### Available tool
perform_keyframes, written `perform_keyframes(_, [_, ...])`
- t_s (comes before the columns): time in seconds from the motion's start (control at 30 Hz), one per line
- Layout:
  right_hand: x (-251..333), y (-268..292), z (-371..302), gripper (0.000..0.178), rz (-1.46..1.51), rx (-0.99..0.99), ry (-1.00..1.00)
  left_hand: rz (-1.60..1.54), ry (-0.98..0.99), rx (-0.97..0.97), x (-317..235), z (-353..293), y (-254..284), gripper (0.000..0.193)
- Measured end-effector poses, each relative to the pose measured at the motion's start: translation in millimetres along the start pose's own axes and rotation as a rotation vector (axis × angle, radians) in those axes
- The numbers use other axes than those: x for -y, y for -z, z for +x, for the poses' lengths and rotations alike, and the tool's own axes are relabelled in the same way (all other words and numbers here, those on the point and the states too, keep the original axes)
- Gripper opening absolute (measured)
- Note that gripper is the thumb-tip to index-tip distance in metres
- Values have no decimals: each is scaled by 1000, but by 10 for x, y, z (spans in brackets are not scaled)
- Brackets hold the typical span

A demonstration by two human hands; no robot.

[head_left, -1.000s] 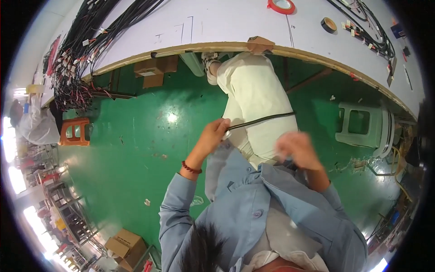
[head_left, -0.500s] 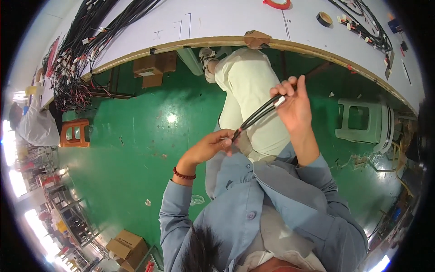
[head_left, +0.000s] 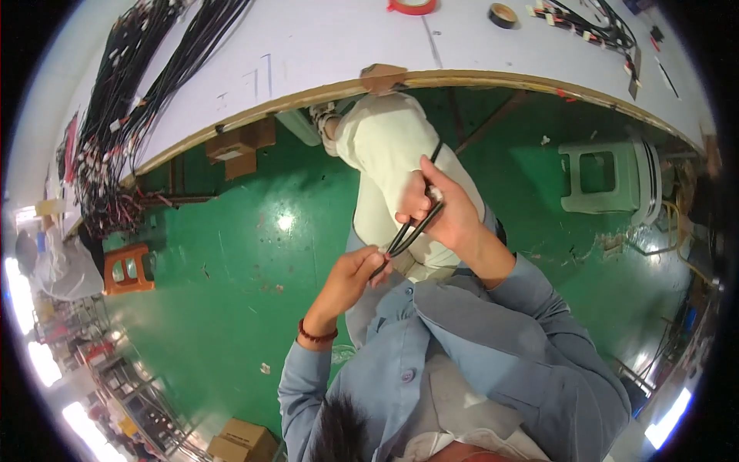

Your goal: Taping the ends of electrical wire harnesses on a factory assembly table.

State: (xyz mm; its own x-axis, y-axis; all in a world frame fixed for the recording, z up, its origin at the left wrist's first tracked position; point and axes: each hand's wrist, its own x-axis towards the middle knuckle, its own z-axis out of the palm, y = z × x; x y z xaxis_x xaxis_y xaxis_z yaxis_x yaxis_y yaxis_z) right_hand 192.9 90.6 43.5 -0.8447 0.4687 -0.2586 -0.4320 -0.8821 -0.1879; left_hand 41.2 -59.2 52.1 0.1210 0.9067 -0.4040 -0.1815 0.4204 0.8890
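Your left hand (head_left: 350,279) pinches the black cable (head_left: 394,248), your right hand (head_left: 454,219) grips it further up, above your lap. It's doubled between them, not laid on the worktop (head_left: 331,38); whether anything fastens the fold can't be told.

The left hand (head_left: 350,279) pinches a doubled black cable (head_left: 393,249); the right hand (head_left: 445,209) holds it farther off, above pale trousers (head_left: 389,138). On the far table (head_left: 323,46), a bundle of black cables (head_left: 131,85) lies left of a red tape roll (head_left: 414,10) and a black tape roll (head_left: 504,23).
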Motion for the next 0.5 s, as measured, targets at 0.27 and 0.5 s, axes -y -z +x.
perform_keyframes(0.27, [-30, -65, -7, 45, -251, -231, -98, 34, 36, -95, 56, -324, -82, 38])
perform_keyframes(0.5, [405, 282, 37, 43, -194, -314, 2, 101, 104, -86, 79, -679, -142, 38])
